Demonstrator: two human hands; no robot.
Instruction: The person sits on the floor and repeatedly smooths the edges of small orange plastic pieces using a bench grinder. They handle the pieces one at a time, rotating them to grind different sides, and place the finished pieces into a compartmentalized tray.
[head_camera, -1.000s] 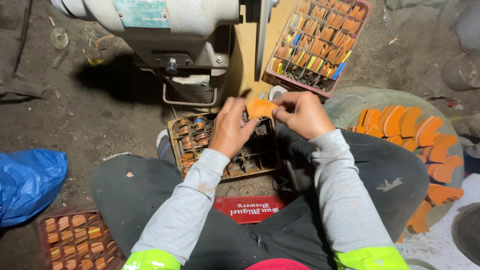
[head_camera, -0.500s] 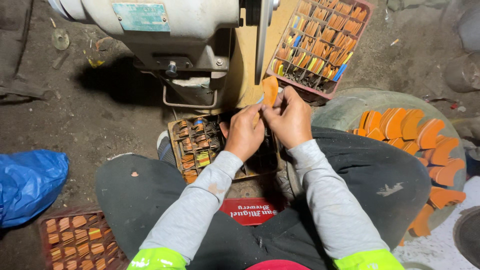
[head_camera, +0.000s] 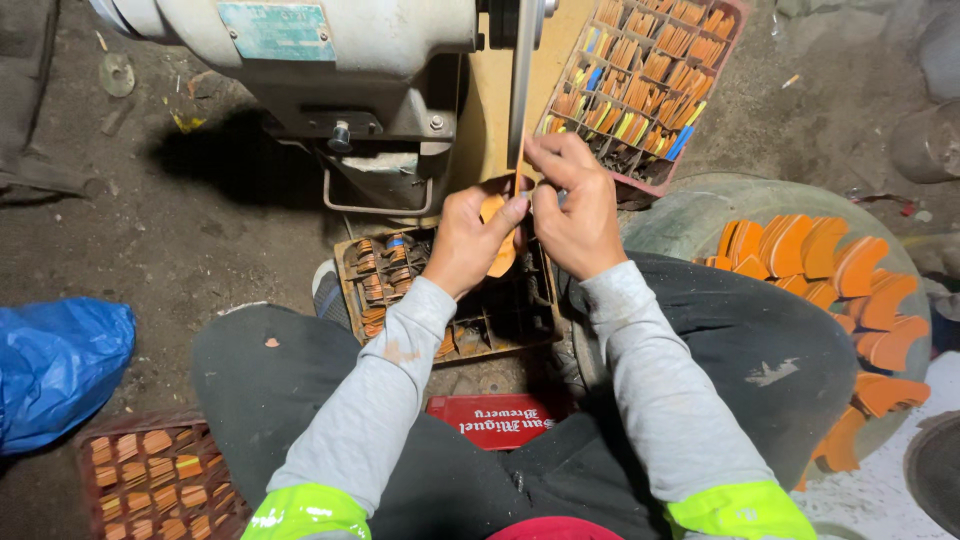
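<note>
My left hand (head_camera: 472, 238) and my right hand (head_camera: 572, 208) together pinch one flat orange curved piece (head_camera: 497, 252), mostly hidden by my fingers. They press it up against the narrow vertical wheel (head_camera: 522, 80) of a grey bench machine (head_camera: 330, 60). Directly under my hands lies a dark compartment crate (head_camera: 500, 320) with a few orange pieces in its left cells. My knees, in dark trousers, flank the crate.
A red crate (head_camera: 640, 80) full of orange pieces leans behind the machine. More orange curved pieces (head_camera: 830, 270) are fanned on a round drum at right. Another filled crate (head_camera: 150, 480) sits at lower left, beside a blue plastic bag (head_camera: 55, 365). Dirt floor surrounds everything.
Both hands have lifted the orange piece from above the dark crate up and forward to the machine's wheel.
</note>
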